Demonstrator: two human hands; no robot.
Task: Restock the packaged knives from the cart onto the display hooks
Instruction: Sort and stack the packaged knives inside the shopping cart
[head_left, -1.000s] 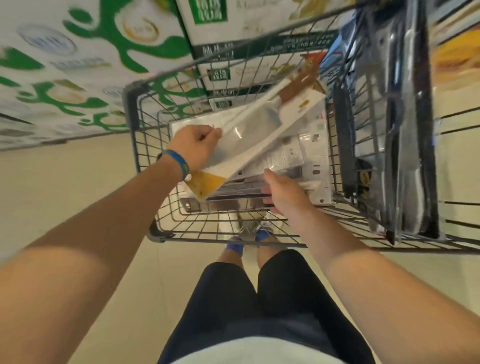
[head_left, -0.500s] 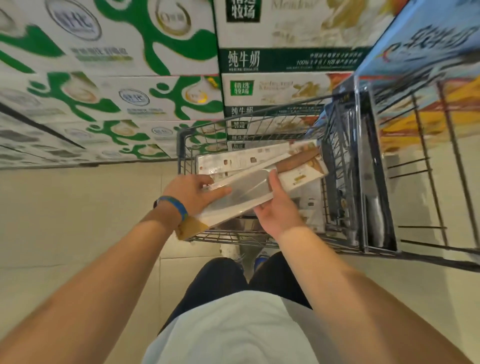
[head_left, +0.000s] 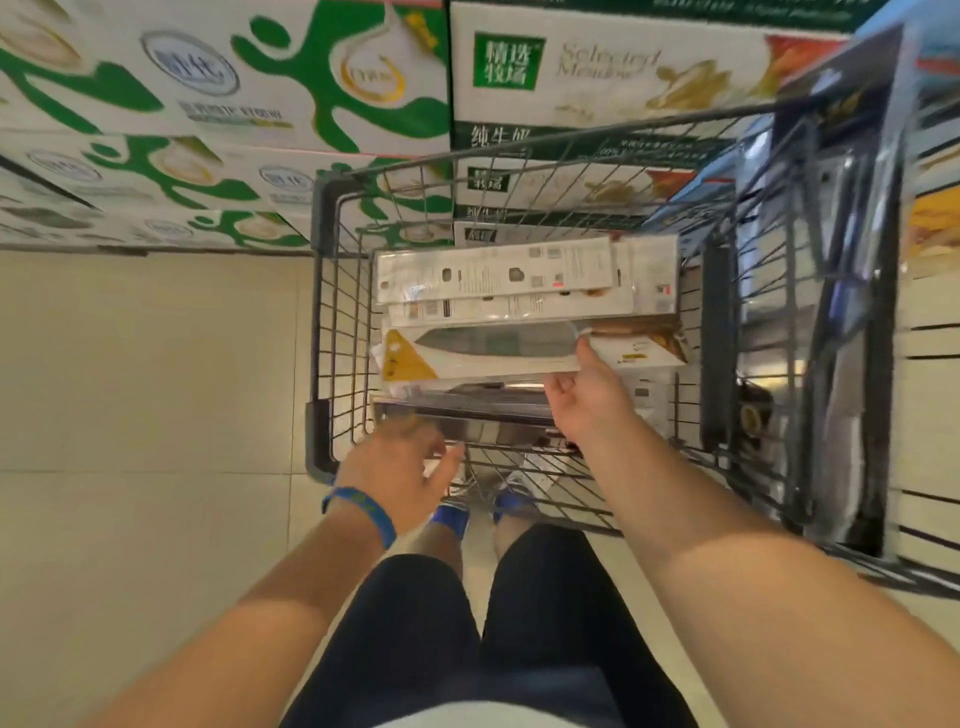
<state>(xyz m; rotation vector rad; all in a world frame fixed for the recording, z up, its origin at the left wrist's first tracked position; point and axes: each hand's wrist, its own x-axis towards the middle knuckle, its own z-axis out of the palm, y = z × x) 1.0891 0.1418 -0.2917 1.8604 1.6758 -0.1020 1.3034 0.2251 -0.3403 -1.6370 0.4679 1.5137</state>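
Wire cart (head_left: 332, 322) holds stacked knife packs (head_left: 493, 270); right hand (head_left: 587, 400) pinches the yellow-cornered pack (head_left: 493, 358), left hand (head_left: 395, 467) slack-fingered, empty.

Both forearms bare, reaching forward and down. Nearer the body, left hand (head_left: 402, 467) motion-blurred, fingers loosely spread, holding nothing; blue wristband (head_left: 358, 506) at its wrist. Further forward, right hand (head_left: 589, 397): thumb extended onto packaged knife (head_left: 493, 348), fingers curled under its near edge.
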